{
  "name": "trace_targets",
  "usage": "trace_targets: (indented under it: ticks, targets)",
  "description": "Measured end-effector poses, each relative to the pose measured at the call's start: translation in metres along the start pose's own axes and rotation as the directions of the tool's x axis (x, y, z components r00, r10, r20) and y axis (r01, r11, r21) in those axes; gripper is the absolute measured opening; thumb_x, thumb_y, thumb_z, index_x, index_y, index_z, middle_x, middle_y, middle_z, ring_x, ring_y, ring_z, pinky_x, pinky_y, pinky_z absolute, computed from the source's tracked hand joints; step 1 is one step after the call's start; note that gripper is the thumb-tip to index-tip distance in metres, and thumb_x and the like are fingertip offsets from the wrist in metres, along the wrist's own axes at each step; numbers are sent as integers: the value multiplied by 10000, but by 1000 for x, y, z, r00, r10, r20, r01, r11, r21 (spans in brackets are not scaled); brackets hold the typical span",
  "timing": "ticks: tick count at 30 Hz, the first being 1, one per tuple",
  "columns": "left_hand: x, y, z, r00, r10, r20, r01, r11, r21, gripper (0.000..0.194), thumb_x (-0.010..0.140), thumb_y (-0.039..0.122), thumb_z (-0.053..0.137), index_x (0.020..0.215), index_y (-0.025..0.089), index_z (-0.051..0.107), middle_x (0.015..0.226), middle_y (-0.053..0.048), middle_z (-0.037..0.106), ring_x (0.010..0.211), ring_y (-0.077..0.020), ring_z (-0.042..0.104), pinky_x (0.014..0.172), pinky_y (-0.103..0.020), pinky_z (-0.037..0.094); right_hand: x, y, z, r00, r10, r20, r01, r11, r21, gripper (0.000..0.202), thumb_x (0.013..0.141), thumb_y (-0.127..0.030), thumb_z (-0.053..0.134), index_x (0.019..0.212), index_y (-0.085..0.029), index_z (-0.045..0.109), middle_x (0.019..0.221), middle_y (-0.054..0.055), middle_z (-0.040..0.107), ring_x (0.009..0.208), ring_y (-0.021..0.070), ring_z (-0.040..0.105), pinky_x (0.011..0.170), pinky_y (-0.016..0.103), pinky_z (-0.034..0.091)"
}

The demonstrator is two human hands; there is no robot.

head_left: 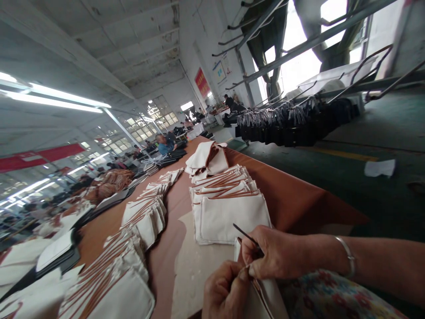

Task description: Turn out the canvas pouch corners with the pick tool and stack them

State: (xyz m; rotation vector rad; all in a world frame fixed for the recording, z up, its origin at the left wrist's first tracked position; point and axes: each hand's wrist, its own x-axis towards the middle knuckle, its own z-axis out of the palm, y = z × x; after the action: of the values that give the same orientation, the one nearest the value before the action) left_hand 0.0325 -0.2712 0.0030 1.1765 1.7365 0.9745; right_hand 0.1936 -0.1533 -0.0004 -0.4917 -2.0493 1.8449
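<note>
My left hand is closed, its thumb and finger pinching the edge of a white bag piece with a dark, brown-edged opening. Against it, my right hand is also closed, with a thin dark tool sticking out past its fingers to the upper left. The tool's kind is hidden by the grip. Thumb and fingertips of the right hand meet the same edge, close to the left fingertips. Just beyond my hands, a row of white bag pieces with brown edging stands on the table.
A second row of white pieces runs along the left of the brown table. Past the table's right edge, a metal rack holds dark hanging items. Farther back, a person in blue is beside the table.
</note>
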Motion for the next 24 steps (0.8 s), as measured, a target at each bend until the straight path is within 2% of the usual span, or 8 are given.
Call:
trace_targets:
  ticks: [4, 7, 11, 14, 16, 18, 21, 24]
  targets:
    - [4, 4, -2, 997, -9, 81, 4, 998, 67, 659, 705, 790, 616, 715, 132, 651, 578, 29, 452, 537, -100, 325, 499, -249, 198, -3, -1, 2, 998, -4, -59, 4, 1000, 8, 96, 659, -126, 626, 753, -122, 641, 715, -2, 659, 626, 114, 553, 546, 186, 417]
    - [4, 9, -1, 989, -59, 137, 47, 995, 87, 581, 734, 727, 635, 682, 149, 625, 561, 46, 400, 515, -92, 288, 486, -249, 161, -8, 0, 5, 995, -45, -86, 43, 999, -30, 112, 675, -107, 594, 767, -127, 654, 707, 5, 674, 632, 129, 586, 554, 193, 430]
    - [3, 1, 2, 989, -70, 134, 75, 997, -32, 454, 749, 591, 692, 654, 151, 631, 537, 49, 405, 492, -86, 289, 475, -240, 150, -15, 6, 8, 949, -288, -129, 264, 948, -177, 101, 731, -108, 570, 776, -139, 655, 743, 26, 676, 670, 140, 606, 622, 217, 458]
    - [1, -11, 4, 987, -106, 118, 130, 967, -218, 380, 693, 510, 758, 685, 134, 703, 533, 34, 462, 481, -86, 312, 474, -229, 173, -20, 11, 5, 827, -563, -5, 522, 770, -366, 132, 804, -133, 512, 806, -150, 643, 780, 67, 667, 699, 157, 604, 644, 242, 458]
    - [0, -16, 5, 982, -140, 129, 174, 935, -308, 333, 640, 448, 800, 689, 125, 736, 527, 20, 500, 487, -90, 339, 487, -225, 201, -23, 13, 1, 749, -647, 141, 619, 609, -496, 178, 844, -152, 466, 826, -164, 643, 818, 89, 670, 717, 166, 590, 633, 253, 439]
    - [0, -17, 7, 984, -128, 124, 166, 911, -377, 346, 607, 444, 822, 656, 111, 739, 532, 2, 526, 518, -101, 378, 516, -226, 244, -26, 13, -3, 722, -646, 247, 644, 497, -582, 231, 885, -173, 421, 842, -179, 648, 838, 94, 675, 717, 169, 568, 633, 264, 423]
    - [-1, -14, 9, 987, -104, 122, 148, 886, -440, 451, 615, 540, 828, 612, 110, 689, 544, -4, 522, 534, -101, 392, 543, -229, 273, -27, 13, -7, 698, -638, 326, 663, 402, -632, 284, 934, -199, 373, 875, -180, 650, 812, 96, 662, 709, 177, 529, 690, 294, 429]
    - [-4, -13, 8, 979, -108, 171, 168, 905, -391, 495, 632, 595, 829, 634, 137, 642, 531, 22, 483, 494, -77, 330, 507, -221, 213, -28, 19, -5, 679, -659, 324, 689, 417, -593, 246, 929, -194, 393, 887, -168, 634, 810, 102, 648, 716, 183, 518, 699, 307, 431]
